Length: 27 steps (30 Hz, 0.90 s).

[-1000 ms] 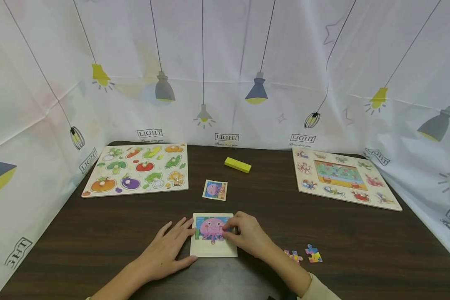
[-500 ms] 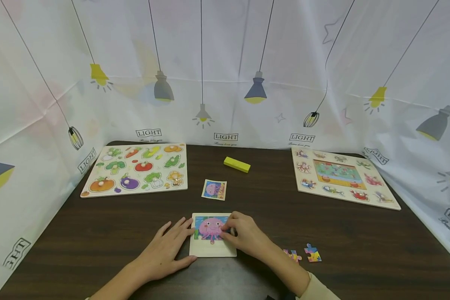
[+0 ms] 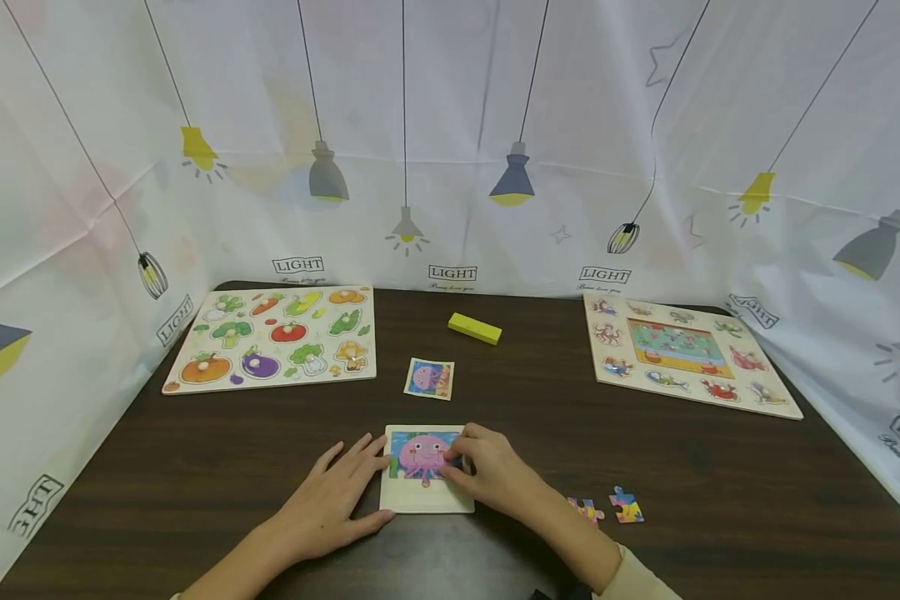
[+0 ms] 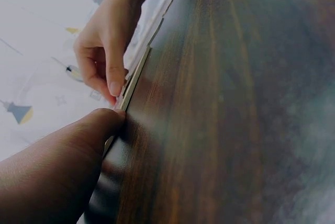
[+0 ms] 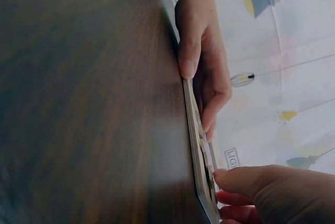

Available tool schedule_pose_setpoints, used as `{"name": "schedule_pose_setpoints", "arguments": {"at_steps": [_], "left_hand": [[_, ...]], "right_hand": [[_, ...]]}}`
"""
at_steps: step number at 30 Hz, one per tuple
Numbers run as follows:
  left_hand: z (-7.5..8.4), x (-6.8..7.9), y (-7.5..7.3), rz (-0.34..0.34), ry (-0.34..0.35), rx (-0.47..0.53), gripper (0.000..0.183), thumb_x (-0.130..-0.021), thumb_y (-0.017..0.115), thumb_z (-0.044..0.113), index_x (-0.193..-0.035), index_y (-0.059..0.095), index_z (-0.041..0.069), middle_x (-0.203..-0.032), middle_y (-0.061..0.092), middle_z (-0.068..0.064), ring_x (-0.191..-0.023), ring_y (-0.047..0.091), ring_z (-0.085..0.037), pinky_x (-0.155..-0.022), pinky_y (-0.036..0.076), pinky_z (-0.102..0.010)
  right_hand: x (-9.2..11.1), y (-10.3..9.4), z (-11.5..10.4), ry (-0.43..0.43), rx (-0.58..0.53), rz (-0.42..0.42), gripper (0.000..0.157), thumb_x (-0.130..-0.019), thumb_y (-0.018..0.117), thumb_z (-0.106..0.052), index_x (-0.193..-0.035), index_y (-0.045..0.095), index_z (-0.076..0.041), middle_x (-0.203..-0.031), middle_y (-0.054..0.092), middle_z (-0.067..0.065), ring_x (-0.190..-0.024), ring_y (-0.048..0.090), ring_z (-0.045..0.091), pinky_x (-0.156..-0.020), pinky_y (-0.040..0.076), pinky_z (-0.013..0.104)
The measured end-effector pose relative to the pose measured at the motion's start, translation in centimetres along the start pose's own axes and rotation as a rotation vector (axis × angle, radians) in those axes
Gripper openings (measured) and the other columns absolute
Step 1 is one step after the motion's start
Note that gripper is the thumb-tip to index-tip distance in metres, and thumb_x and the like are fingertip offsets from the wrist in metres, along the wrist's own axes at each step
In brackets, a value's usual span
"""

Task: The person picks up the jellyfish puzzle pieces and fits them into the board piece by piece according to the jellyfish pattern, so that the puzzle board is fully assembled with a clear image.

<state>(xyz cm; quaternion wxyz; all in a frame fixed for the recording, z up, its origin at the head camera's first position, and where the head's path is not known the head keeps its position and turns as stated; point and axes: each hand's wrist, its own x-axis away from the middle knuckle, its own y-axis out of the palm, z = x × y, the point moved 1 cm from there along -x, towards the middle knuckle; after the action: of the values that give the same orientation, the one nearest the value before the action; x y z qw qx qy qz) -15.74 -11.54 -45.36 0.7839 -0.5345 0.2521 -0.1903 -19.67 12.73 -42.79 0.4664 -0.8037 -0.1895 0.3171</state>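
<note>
A small pale wooden puzzle board (image 3: pixel 427 498) with a partly filled pink jellyfish picture (image 3: pixel 422 452) lies on the table in front of the person. My left hand (image 3: pixel 337 500) lies spread beside it, fingertips and thumb touching its left edge; in the left wrist view the thumb (image 4: pixel 107 122) presses against that edge. At the picture's right side, my right hand (image 3: pixel 498 471) has thumb and index finger pinched together on a puzzle piece, mostly covered by the fingers. Two loose jigsaw pieces, a pink-yellow one (image 3: pixel 587 510) and a blue-yellow one (image 3: pixel 627 506), lie to the right.
A jellyfish picture card (image 3: pixel 429 379) lies beyond the board, and a yellow block (image 3: pixel 475 328) farther back. A vegetable peg puzzle (image 3: pixel 273 340) stands back left, a sea-animal puzzle (image 3: pixel 690 358) back right. A printed curtain (image 3: pixel 450 125) surrounds the dark table (image 3: pixel 195 492).
The right hand has shifted very slightly left over the picture's right side, its fingertips still at the piece. My left hand stays at the board's edge.
</note>
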Motion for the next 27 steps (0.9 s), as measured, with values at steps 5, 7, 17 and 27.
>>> {"name": "schedule_pose_setpoints", "arguments": {"at_steps": [5,7,17,27], "left_hand": [[0.08,-0.05,0.0,0.006,0.008,0.001,0.065,-0.087,0.047,0.057,-0.134,0.044,0.012,-0.148,0.026,-0.005,-0.135,0.023,-0.024,-0.104,0.017,-0.053],[0.11,-0.08,-0.03,0.004,0.007,0.001,0.065,-0.087,0.047,0.057,-0.134,0.044,0.012,-0.149,0.026,-0.005,-0.135,0.023,-0.025,-0.104,0.017,-0.053],[0.05,-0.15,-0.09,-0.02,-0.001,-0.012,0.067,-0.087,0.044,0.06,-0.135,0.042,0.013,-0.149,0.025,-0.005,-0.136,0.02,-0.023,-0.106,0.015,-0.052],[-0.01,-0.03,-0.14,-0.025,-0.007,-0.007,0.066,-0.087,0.046,0.059,-0.135,0.042,0.013,-0.149,0.025,-0.005,-0.136,0.02,-0.023,-0.106,0.015,-0.052]], "right_hand": [[0.2,-0.26,-0.13,-0.014,0.044,-0.017,0.013,-0.078,0.073,-0.02,-0.082,0.07,-0.009,-0.076,0.051,-0.003,-0.063,0.04,0.006,-0.052,0.037,0.016],[0.28,-0.38,-0.25,-0.017,0.07,-0.027,0.015,-0.078,0.074,-0.022,-0.082,0.071,-0.008,-0.077,0.051,-0.002,-0.065,0.04,0.007,-0.053,0.038,0.016],[0.56,-0.74,-0.38,-0.026,0.101,-0.079,0.019,-0.081,0.07,-0.024,-0.091,0.073,-0.008,-0.08,0.052,-0.002,-0.067,0.04,0.007,-0.055,0.037,0.016],[0.84,-0.5,-0.64,-0.106,0.133,-0.028,0.018,-0.082,0.069,-0.021,-0.093,0.073,-0.007,-0.079,0.049,-0.004,-0.068,0.038,0.006,-0.056,0.035,0.016]]}}
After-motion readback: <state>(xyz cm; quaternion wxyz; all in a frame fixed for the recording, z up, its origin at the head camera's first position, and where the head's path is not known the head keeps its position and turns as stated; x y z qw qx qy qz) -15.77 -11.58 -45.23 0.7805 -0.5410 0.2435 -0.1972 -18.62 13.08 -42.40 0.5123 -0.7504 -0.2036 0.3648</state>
